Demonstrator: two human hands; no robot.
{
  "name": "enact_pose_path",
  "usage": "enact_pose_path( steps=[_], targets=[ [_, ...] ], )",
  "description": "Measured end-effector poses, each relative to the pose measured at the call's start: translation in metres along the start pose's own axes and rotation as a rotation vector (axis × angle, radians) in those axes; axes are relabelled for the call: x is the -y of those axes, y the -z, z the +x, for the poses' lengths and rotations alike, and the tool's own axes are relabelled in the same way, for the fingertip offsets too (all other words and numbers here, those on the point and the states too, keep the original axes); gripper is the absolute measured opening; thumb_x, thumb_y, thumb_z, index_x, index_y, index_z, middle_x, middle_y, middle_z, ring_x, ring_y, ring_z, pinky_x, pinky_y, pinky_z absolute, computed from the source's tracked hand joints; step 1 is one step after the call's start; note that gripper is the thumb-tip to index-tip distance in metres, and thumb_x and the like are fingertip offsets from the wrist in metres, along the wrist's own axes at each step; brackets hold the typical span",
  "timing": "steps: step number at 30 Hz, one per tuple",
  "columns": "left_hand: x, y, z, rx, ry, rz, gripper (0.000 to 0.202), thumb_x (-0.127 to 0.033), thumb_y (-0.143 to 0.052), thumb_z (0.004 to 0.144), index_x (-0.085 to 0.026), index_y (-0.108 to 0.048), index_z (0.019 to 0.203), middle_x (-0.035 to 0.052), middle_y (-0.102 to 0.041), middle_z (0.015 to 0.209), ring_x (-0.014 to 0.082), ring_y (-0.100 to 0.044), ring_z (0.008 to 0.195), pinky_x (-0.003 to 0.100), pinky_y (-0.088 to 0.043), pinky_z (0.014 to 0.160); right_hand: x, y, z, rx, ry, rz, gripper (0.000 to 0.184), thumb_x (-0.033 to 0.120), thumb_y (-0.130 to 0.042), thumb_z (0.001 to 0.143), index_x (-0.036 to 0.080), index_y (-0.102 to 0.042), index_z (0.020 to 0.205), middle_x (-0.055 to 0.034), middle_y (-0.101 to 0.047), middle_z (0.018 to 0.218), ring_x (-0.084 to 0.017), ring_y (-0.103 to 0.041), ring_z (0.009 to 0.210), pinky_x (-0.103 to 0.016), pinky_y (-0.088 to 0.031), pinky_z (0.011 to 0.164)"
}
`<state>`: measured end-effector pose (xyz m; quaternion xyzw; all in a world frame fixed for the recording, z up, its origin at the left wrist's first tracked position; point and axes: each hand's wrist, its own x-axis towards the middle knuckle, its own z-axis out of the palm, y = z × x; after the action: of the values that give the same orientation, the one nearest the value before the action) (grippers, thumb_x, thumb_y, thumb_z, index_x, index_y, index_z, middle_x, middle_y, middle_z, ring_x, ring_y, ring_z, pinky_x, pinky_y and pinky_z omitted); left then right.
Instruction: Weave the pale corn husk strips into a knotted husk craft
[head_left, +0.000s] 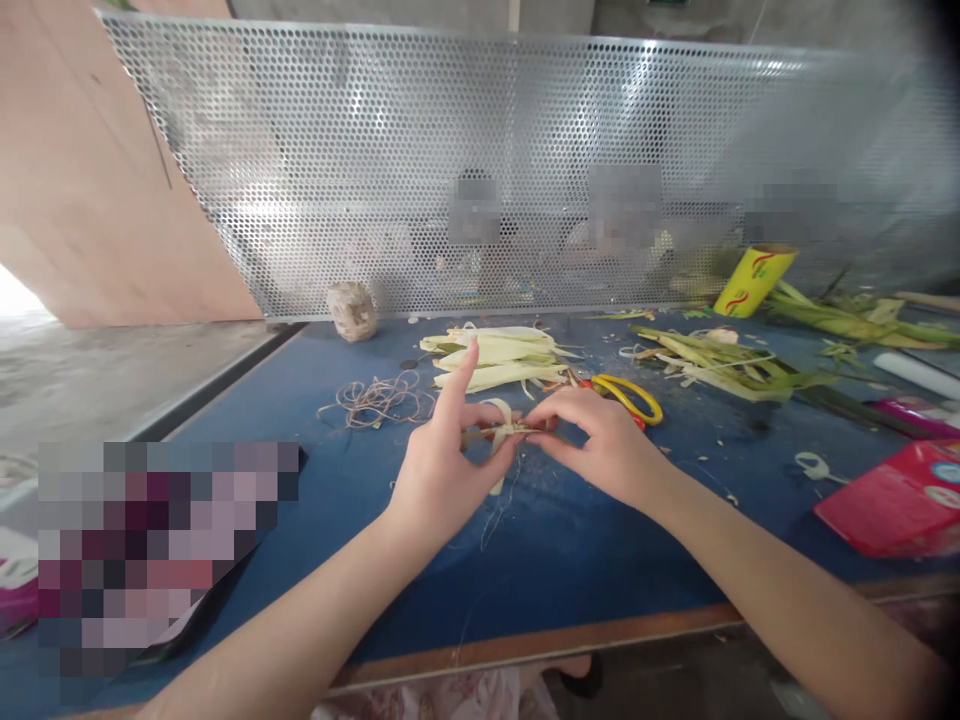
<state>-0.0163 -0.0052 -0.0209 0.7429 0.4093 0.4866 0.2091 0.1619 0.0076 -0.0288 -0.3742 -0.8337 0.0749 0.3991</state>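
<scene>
In the middle of the head view, my left hand (442,460) pinches a small pale corn husk piece (504,430) bound with thin thread. Its index finger points upward while the thumb and other fingers close on the piece. From the other side, my right hand (600,430) pinches the same piece between thumb and fingers. Loose thread ends (499,515) dangle below it. Just behind my hands lie a stack of pale corn husks (502,360) and scissors with yellow handles (634,395). Left of them rests a loose tangle of brown twine (375,402).
A perforated metal screen (450,120) closes off the table's back. Along it stand a whitish lump (352,310) and a yellow cylinder (756,280). Green husks (727,362) and a red package (896,500) are at right. A blurred-out flat device (165,550) lies at left.
</scene>
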Motion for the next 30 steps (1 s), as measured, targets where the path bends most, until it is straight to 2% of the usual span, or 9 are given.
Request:
enact_pose_path(
  steps=[3, 6, 10, 15, 19, 23, 27, 30],
  targets=[
    [0.001, -0.001, -0.001, -0.022, -0.019, -0.004, 0.078, -0.019, -0.061, 0.072, -0.028, -0.021, 0.138, 0.0010, -0.069, 0.081, 0.0137, -0.059, 0.065, 0.024, -0.044, 0.057, -0.004, -0.002, -0.001, 0.054, 0.050, 0.002, 0.014, 0.024, -0.053, 0.083, 0.022, -0.066, 0.083, -0.0042, -0.067, 0.074, -0.018, -0.059, 0.072, -0.033, -0.042, 0.070],
    [0.003, -0.001, 0.000, 0.013, -0.023, 0.013, 0.073, -0.018, -0.059, 0.073, -0.027, -0.024, 0.136, 0.0004, -0.069, 0.081, 0.0130, -0.059, 0.064, 0.024, -0.044, 0.056, -0.006, -0.002, -0.001, 0.089, 0.096, 0.022, 0.017, 0.023, -0.050, 0.084, 0.021, -0.067, 0.086, -0.0052, -0.068, 0.076, -0.018, -0.059, 0.072, -0.034, -0.042, 0.071],
    [0.003, 0.000, 0.001, 0.064, -0.031, 0.015, 0.071, -0.018, -0.057, 0.074, -0.026, -0.023, 0.136, -0.0012, -0.066, 0.076, 0.0112, -0.057, 0.060, 0.022, -0.043, 0.052, -0.009, 0.005, 0.000, 0.072, 0.123, 0.012, 0.017, 0.022, -0.051, 0.083, 0.022, -0.068, 0.083, -0.0053, -0.068, 0.076, -0.019, -0.058, 0.072, -0.036, -0.041, 0.073],
    [0.002, 0.002, 0.002, 0.065, -0.050, 0.007, 0.070, -0.017, -0.058, 0.073, -0.027, -0.026, 0.135, -0.0016, -0.066, 0.073, 0.0114, -0.056, 0.060, 0.024, -0.047, 0.059, -0.015, 0.019, 0.003, 0.120, 0.147, 0.029, 0.017, 0.022, -0.052, 0.082, 0.021, -0.067, 0.072, -0.0032, -0.066, 0.068, -0.016, -0.057, 0.065, -0.033, -0.041, 0.070],
    [0.004, 0.002, 0.003, 0.134, 0.004, -0.141, 0.073, -0.016, -0.057, 0.074, -0.026, -0.020, 0.136, 0.0013, -0.065, 0.079, 0.0147, -0.062, 0.072, 0.027, -0.050, 0.066, -0.015, 0.023, 0.003, 0.184, 0.065, 0.120, 0.017, 0.022, -0.052, 0.082, 0.021, -0.065, 0.073, -0.0019, -0.065, 0.068, -0.015, -0.057, 0.067, -0.031, -0.042, 0.069],
    [0.005, -0.001, 0.001, 0.181, 0.047, -0.256, 0.076, -0.017, -0.057, 0.074, -0.023, -0.015, 0.138, 0.0025, -0.063, 0.081, 0.0156, -0.062, 0.080, 0.027, -0.051, 0.071, -0.008, 0.017, 0.002, 0.249, -0.057, 0.211, 0.014, 0.024, -0.056, 0.080, 0.020, -0.063, 0.091, -0.0025, -0.066, 0.080, -0.014, -0.058, 0.070, -0.027, -0.044, 0.066],
    [0.006, -0.003, 0.000, 0.182, 0.041, -0.240, 0.074, -0.015, -0.057, 0.074, -0.023, -0.020, 0.136, 0.0016, -0.062, 0.080, 0.0134, -0.060, 0.077, 0.025, -0.051, 0.069, -0.004, 0.011, 0.000, 0.287, -0.135, 0.278, 0.025, 0.027, -0.058, 0.078, 0.020, -0.057, 0.102, -0.0018, -0.065, 0.078, -0.014, -0.060, 0.072, -0.025, -0.046, 0.063],
    [0.007, -0.004, 0.000, 0.193, 0.016, -0.205, 0.074, -0.012, -0.056, 0.073, -0.023, -0.020, 0.136, 0.0008, -0.062, 0.078, 0.0122, -0.059, 0.072, 0.024, -0.050, 0.066, -0.006, 0.011, 0.000, 0.320, -0.139, 0.248, 0.021, 0.025, -0.056, 0.080, 0.019, -0.059, 0.100, -0.0016, -0.066, 0.077, -0.013, -0.061, 0.072, -0.023, -0.047, 0.063]
  ],
)
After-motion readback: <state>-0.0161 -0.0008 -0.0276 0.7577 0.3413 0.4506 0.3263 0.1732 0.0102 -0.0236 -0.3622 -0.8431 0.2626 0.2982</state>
